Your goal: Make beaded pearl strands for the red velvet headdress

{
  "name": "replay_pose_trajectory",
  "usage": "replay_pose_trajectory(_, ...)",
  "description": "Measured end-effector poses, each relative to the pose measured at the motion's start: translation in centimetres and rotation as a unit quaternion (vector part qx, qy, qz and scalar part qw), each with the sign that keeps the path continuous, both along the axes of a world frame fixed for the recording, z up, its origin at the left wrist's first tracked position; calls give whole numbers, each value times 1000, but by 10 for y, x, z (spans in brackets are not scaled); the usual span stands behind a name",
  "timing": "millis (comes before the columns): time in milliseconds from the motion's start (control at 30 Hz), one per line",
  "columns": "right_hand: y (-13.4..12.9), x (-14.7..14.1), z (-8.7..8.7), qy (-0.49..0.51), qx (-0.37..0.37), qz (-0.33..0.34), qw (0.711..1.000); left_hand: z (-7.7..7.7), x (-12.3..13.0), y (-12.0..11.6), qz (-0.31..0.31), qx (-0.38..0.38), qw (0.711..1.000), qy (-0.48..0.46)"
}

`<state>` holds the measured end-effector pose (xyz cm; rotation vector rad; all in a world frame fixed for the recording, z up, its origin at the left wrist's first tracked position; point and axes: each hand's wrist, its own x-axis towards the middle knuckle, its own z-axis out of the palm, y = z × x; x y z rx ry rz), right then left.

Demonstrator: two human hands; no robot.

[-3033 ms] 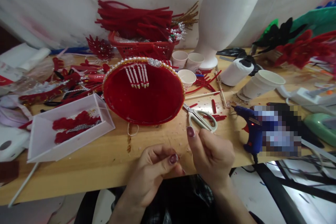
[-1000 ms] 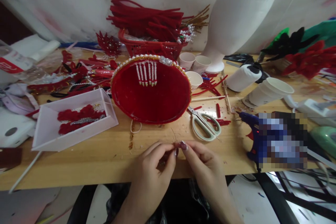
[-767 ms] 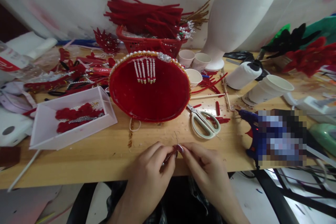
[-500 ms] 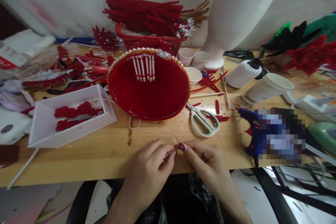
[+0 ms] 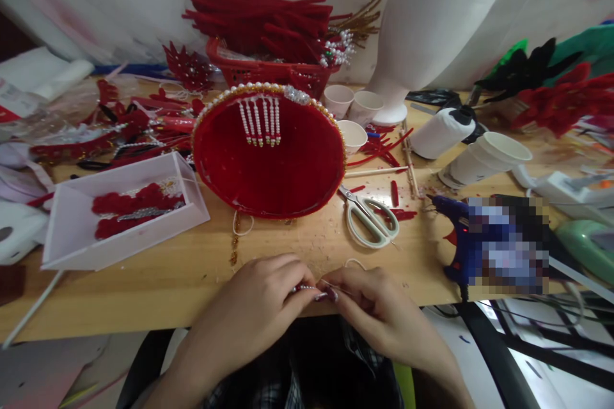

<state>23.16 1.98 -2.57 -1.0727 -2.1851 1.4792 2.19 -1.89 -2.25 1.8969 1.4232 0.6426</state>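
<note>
My left hand [image 5: 273, 294] is closed round a short string of small beads [image 5: 303, 288], whose row shows between thumb and forefinger. Against it, my right hand [image 5: 377, 303] pinches a pale thread [image 5: 330, 285] at the end of the bead string; the fingertips of both hands meet. A loop of the thread lies on the table behind the right fingers. Beyond the hands stands a red velvet headpiece [image 5: 268, 172], edged with pearls and gold trim, with several bead strands hanging inside its upper part.
Green-handled scissors [image 5: 377, 243] lie behind my right hand. Left is a white box [image 5: 71, 249] with red flowers; right, a blue glue gun [image 5: 463, 249]. Behind stand paper cups [image 5: 352, 140], a thread spool [image 5: 441, 134], a white mannequin head [image 5: 432, 25] and a red basket [image 5: 268, 73].
The thin needle-like piece that stuck up between my fingertips no longer points up. The fingertips have dropped slightly towards the table edge, and a thread loop now shows behind my right hand.
</note>
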Motion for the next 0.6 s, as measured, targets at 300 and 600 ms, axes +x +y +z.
replay_pose_trajectory(300,1,-4,-7,54,-106,-67,991,3,8,15,40,-33,997,-52)
replay_pose_trajectory(600,4,-2,-8,180,-195,-144,953,-14,15,-2,113,-19,982,-147)
